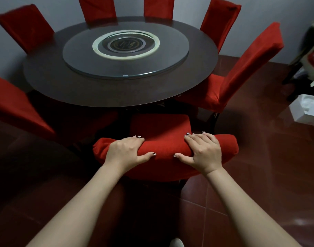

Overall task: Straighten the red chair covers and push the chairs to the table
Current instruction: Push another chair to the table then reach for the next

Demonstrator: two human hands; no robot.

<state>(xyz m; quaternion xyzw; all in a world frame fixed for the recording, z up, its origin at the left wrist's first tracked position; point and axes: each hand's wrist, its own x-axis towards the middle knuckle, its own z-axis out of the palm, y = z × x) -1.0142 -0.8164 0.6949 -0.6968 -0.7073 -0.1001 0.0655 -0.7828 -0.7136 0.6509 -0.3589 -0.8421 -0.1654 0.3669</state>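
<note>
L hand [125,151] & R hand [203,150] fingers curled over near chair [163,129] backrest at 6 o'clock, seat front under table [51,82] edge, bare floor [259,157] at 3, open white box [307,111], contents unclear

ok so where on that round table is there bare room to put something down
The dark outer ring of the table is bare all round, widest on the near arc between the glass turntable and the table edge. The turntable is also bare apart from its centre emblem. Around the rim it is crowded: red chair backs on the far side, and both hands grip the near chair.
</note>
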